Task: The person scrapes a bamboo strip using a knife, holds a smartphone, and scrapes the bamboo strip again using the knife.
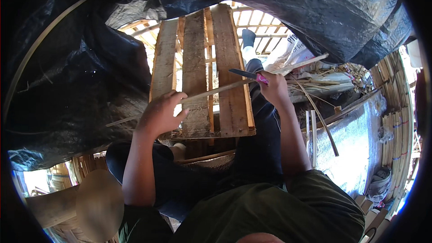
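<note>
A long, thin bamboo strip [216, 91] slants across the slatted wooden board [193, 72] in front of me. My left hand [159, 114] is closed loosely around its left part, thumb and index finger a little apart, and the tail end sticks out past the wrist. In my right hand [273, 87] is a knife [243, 73] with a pink handle, its dark blade pointing left. The blade lies just above the strip, whose right end reaches beyond my right hand. Whether the blade touches the strip I cannot tell.
Black plastic sheeting [81, 72] hangs at left and overhead. Loose strips [317, 117] lean at right, near a white sack [297, 54] and a shiny silvery sheet [348, 135]. Bundled bamboo slats [393, 135] line the right side. My legs [261, 135] extend beneath and beside the board.
</note>
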The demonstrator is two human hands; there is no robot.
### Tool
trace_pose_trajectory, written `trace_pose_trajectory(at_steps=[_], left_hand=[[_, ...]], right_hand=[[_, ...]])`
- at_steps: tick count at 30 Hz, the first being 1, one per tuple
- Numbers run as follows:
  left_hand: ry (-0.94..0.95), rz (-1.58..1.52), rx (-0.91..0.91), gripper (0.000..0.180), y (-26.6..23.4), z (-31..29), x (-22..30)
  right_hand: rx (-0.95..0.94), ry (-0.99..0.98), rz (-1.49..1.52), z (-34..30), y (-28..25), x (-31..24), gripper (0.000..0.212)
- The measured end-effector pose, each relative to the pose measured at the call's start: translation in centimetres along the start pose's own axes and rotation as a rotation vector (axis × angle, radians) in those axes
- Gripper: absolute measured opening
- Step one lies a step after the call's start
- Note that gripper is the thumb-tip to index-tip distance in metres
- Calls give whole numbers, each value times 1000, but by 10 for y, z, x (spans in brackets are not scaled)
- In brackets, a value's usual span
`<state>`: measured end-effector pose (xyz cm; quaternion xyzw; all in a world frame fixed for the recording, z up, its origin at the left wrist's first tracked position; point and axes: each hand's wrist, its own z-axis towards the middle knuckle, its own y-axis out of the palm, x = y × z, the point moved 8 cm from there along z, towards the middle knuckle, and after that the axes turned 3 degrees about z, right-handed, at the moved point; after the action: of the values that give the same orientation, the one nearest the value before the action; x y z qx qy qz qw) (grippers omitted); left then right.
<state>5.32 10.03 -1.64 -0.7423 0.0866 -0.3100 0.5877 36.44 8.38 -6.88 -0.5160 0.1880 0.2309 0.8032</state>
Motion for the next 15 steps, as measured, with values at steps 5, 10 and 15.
trace_pose_trajectory(at_steps=[5, 10, 15], left_hand=[[20, 99, -33, 29, 32, 29, 19], [29, 168, -57, 25, 50, 46, 33], [46, 215, -76, 23, 57, 49, 42]], right_hand=[[-24, -16, 56, -4, 13, -6, 18], [-37, 43, 257, -16, 15, 1, 21], [74, 255, 410, -21, -4, 7, 15]])
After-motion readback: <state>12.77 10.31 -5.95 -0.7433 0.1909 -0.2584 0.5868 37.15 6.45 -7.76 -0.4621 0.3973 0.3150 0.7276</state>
